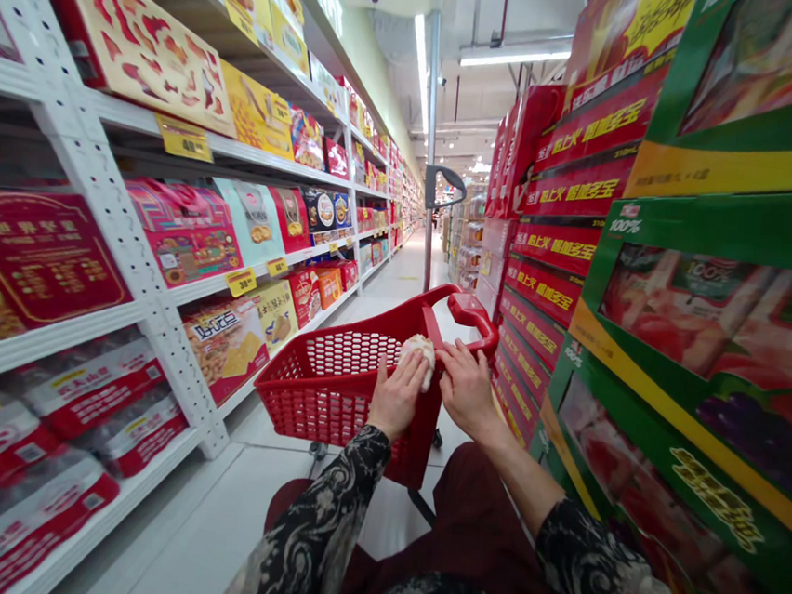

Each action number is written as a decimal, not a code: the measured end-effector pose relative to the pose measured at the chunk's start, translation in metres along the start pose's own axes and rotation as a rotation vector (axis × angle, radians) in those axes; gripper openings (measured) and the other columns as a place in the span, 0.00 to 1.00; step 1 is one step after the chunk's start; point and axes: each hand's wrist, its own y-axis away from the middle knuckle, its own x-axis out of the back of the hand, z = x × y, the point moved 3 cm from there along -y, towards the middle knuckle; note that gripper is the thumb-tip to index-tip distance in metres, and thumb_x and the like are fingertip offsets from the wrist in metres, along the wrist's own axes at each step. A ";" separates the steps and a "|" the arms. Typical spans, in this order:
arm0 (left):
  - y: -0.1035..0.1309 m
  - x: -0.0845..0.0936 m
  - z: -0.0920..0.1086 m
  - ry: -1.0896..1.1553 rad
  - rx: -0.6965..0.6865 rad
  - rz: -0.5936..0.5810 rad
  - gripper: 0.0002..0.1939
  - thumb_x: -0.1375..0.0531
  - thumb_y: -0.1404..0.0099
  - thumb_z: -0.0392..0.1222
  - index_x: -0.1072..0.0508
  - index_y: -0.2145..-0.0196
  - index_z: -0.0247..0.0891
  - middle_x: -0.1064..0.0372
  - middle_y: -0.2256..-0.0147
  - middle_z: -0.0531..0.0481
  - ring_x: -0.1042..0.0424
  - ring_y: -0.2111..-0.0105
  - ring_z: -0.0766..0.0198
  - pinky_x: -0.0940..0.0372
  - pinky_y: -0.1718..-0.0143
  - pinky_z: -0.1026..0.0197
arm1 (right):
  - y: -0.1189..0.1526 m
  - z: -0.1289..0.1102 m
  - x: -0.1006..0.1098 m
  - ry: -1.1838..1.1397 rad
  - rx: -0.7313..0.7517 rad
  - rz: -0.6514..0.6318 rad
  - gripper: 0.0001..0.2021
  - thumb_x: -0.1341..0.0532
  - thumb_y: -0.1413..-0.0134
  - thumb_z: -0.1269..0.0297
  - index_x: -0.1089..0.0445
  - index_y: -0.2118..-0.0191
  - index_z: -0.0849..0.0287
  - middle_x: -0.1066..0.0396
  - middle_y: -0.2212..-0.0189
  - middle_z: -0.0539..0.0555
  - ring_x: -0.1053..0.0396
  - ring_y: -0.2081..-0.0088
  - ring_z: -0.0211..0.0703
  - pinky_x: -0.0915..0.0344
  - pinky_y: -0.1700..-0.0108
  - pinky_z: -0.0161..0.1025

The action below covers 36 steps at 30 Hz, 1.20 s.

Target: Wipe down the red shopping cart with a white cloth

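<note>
A red plastic shopping basket (333, 366) with perforated walls is in front of me on a wheeled frame, its moulded handle (481, 322) at the right end. My left hand (398, 398) presses a crumpled whitish cloth (420, 348) against the basket's near upper edge, with the fingers over the cloth. Just to the right, my right hand (469, 393) grips the basket's rim below the handle. Its fingertips touch the red plastic, and its thumb is partly hidden.
White shelves (146, 338) full of boxed snacks line the left side. Stacked red drink cartons (555, 242) and green juice boxes (687, 325) rise close on the right. Behind the basket stands a metal pole (437, 105) with a grey handle (445, 188). A tiled aisle (403, 265) runs ahead.
</note>
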 end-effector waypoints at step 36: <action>-0.005 0.015 -0.040 0.025 0.451 -0.544 0.19 0.58 0.34 0.37 0.38 0.48 0.40 0.30 0.53 0.44 0.34 0.51 0.57 0.57 0.42 0.38 | -0.011 0.024 -0.020 0.082 -0.089 -0.090 0.22 0.50 0.49 0.74 0.35 0.48 0.63 0.37 0.45 0.57 0.48 0.40 0.49 0.53 0.41 0.51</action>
